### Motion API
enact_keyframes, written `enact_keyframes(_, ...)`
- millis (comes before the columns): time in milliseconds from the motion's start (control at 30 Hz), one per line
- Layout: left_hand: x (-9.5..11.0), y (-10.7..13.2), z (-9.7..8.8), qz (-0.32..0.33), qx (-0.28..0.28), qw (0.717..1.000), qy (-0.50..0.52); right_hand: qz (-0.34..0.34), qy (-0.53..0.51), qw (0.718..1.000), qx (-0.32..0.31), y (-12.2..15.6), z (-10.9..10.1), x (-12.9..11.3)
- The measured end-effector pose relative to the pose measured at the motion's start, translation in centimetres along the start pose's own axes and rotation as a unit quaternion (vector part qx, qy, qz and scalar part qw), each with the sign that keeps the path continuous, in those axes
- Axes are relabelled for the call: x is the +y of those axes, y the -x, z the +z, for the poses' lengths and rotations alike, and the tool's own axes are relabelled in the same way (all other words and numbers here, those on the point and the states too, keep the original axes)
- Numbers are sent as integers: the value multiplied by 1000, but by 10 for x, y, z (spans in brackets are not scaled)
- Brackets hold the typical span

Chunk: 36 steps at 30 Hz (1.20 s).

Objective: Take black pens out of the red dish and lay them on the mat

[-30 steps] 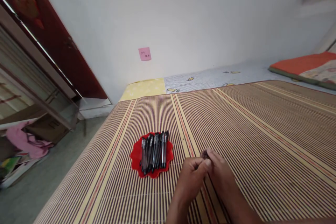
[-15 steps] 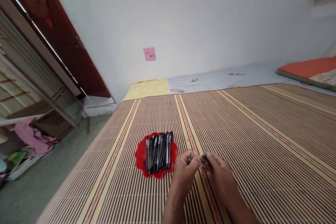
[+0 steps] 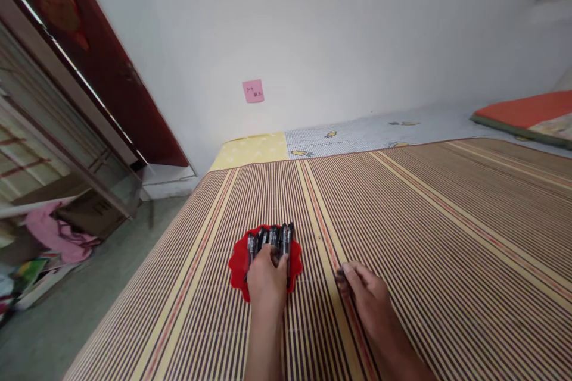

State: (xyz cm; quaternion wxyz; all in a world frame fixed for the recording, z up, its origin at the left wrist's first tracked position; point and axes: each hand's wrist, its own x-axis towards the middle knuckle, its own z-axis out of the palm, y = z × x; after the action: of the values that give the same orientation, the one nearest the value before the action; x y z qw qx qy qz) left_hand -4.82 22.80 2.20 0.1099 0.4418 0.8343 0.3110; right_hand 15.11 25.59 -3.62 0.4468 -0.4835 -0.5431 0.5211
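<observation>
A red scalloped-edge dish [image 3: 236, 265] sits on the striped mat and holds several black pens [image 3: 286, 244] with clear barrels, lying side by side. My left hand [image 3: 267, 280] is over the dish, its fingertips down among the pens and its thumb apart from the forefinger. It covers the lower part of the pens. To the right of the dish, just above the mat, my right hand [image 3: 364, 289] is closed, thumb against the curled fingers. A small dark patch shows at its fingertips; I cannot make out what it is.
The striped mat [image 3: 424, 238] covers a bed, with patterned cloth [image 3: 339, 134] along the wall. An orange folded pad [image 3: 527, 112] lies at the far right. A pink note [image 3: 253, 91] is on the wall. Pink cloth [image 3: 58, 232] and a cardboard box [image 3: 92, 208] are at left.
My left hand has moved left, from beside my right hand onto the pens in the dish. My right hand stays closed in nearly the same place.
</observation>
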Motion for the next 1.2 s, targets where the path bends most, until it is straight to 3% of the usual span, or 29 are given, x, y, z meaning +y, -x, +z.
enact_keyframes(233, 12, 3, 2, -8, -39, 994, -98, -26, 21, 999, 2, 0, 2, -1)
enact_keyframes(500, 9, 0, 13, -22, -8, 995, -102, -13, 10, 1000, -15, -2, 3, 3)
enact_keyframes(633, 5, 0, 15, -14, 19, 998, -64, -17, 2, 1000, -14, -3, 4, 5)
enact_keyframes(700, 2, -1, 13, 0, 60, 998, -24, -20, -2, 1000, -13, -3, 4, 6)
enact_keyframes(800, 1, -2, 9, 18, 93, 988, 120, -15, -3, 1000, -14, -3, 4, 6)
enact_keyframes(867, 2, -1, 7, 8, 35, 961, 276, -15, 1, 1000, -13, -3, 4, 5)
enact_keyframes(1000, 9, 6, 6, -29, -102, 844, 526, -17, 4, 1000, -17, -2, 2, 1)
enact_keyframes(1100, 18, 13, 4, -41, -152, 775, 612, -23, 10, 999, -24, -1, 1, -2)
enact_keyframes(1200, 28, 19, 3, -59, -185, 730, 655, -29, 20, 999, -19, -1, 2, -4)
